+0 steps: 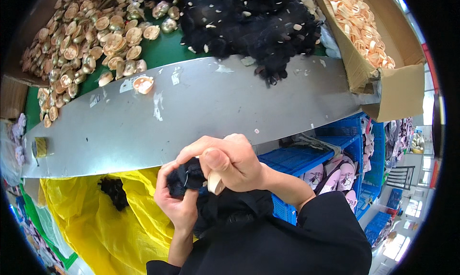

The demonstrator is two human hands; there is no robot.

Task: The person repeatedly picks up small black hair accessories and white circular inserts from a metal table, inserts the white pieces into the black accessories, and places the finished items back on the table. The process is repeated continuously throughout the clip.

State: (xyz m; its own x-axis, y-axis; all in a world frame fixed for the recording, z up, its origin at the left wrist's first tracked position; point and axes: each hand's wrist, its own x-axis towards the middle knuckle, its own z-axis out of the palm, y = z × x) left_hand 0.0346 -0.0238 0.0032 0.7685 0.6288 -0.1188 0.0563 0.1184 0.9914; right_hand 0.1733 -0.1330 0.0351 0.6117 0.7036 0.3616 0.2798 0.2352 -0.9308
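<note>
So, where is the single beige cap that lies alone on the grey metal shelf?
In the head view the single beige cap lies at the upper left of the grey metal shelf, just below the heap of similar caps and left of the black fluffy pile.

black fur tuft (187, 177), yellow bag (110, 227), blue crate (297, 157)

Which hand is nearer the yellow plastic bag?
Left. The left hand, holding a black fluffy tuft, sits right at the edge of the yellow plastic bag. The right hand is further right, pinching a beige cap at the tuft.
</note>
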